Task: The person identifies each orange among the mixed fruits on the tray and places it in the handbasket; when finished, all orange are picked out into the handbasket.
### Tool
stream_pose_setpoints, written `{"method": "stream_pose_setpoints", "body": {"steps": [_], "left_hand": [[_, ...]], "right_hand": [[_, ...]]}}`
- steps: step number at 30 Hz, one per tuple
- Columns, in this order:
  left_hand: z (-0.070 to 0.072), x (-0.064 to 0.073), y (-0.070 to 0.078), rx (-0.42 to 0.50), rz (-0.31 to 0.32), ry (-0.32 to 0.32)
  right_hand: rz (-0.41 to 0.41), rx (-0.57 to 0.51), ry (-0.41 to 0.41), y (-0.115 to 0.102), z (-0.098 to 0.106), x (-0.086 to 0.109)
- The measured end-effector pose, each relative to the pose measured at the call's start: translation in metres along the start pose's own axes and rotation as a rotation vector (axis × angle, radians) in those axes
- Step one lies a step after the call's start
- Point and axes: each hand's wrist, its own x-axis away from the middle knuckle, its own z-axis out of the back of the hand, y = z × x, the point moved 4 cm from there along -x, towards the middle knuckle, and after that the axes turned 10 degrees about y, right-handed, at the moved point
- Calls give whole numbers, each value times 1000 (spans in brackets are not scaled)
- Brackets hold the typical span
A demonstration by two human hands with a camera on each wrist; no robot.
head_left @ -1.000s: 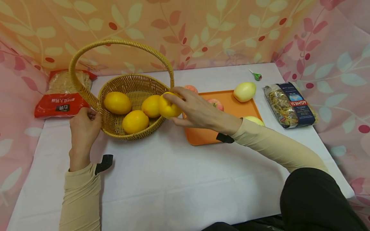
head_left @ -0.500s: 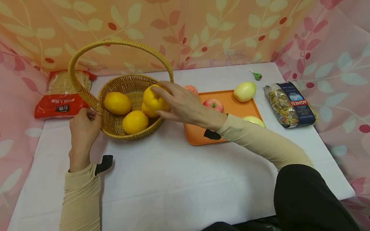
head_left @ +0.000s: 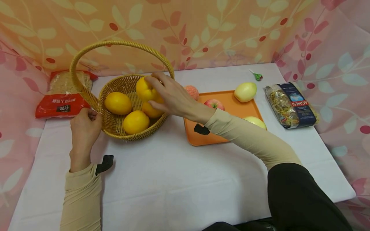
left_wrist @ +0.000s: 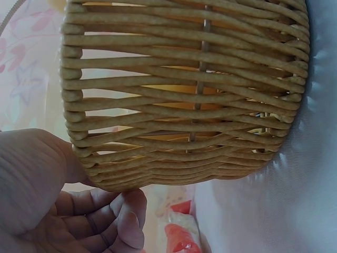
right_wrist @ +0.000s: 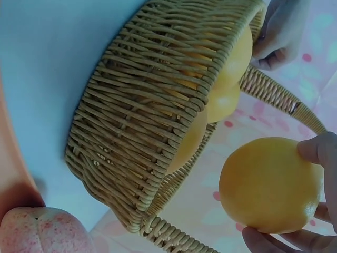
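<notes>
A woven wicker basket (head_left: 136, 137) with a tall arched handle (head_left: 127, 43) stands on the table, several yellow fruits (head_left: 118, 103) lying in it. At its left side, my left hand (head_left: 85, 131) pinches the rim, thumb and fingers at the edge in the left wrist view. My right hand (head_left: 176, 96) grips a smooth round yellow fruit (right_wrist: 271, 184) between thumb and fingers. This fruit is over the right part of the basket, above the rim in the right wrist view. In the head view it overlaps another fruit in the basket, and my right fingers hide part of it.
An orange tray (head_left: 199, 139) to the right bears a red apple (head_left: 214, 104) and pale yellow-green fruits (head_left: 245, 92). A pinkish peach (head_left: 191, 92) is at its back left corner. An Agnesi pasta bag (head_left: 290, 106), a lollipop (head_left: 256, 76) and a red bag (head_left: 63, 102) lie farther out.
My right hand has carried the yellow fruit leftward and back, from the basket's right rim to over its inside. More of the red apple shows. My left hand stays on the rim.
</notes>
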Motion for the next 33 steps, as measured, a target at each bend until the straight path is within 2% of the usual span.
{"method": "stream_pose_setpoints", "body": {"steps": [7,15,23,33], "left_hand": [[1,0,0,1,5,-3],[1,1,-1,-4,10,-15],[0,1,1,9,-6,-19],[0,0,0,7,-1,-16]], "right_hand": [[-55,-3,-12,2,-11,-14],[-73,84,-10,2,-24,-26],[-138,156,-83,1,-37,-35],[-202,179,-186,2,-56,-37]]}}
